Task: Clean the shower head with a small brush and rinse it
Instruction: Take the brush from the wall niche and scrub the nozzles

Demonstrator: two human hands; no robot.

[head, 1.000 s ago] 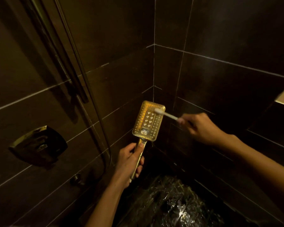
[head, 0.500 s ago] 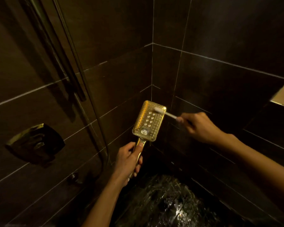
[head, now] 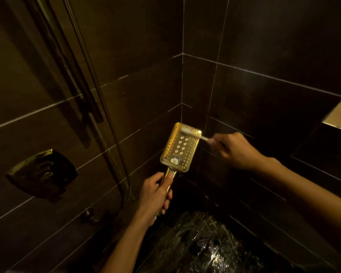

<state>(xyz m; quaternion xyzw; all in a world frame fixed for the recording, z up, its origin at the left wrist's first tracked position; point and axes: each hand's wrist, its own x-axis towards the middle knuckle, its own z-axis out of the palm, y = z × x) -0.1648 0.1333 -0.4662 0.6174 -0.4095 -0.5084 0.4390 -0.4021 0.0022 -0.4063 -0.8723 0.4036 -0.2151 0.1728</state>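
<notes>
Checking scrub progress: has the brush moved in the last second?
Yes, slightly: the brush slid left along the top edge of the shower head, toward the corner grout line.

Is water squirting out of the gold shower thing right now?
Off, it seems. No streams leave the shower head while the brush touches its top edge. The floor glistens wet.
</notes>
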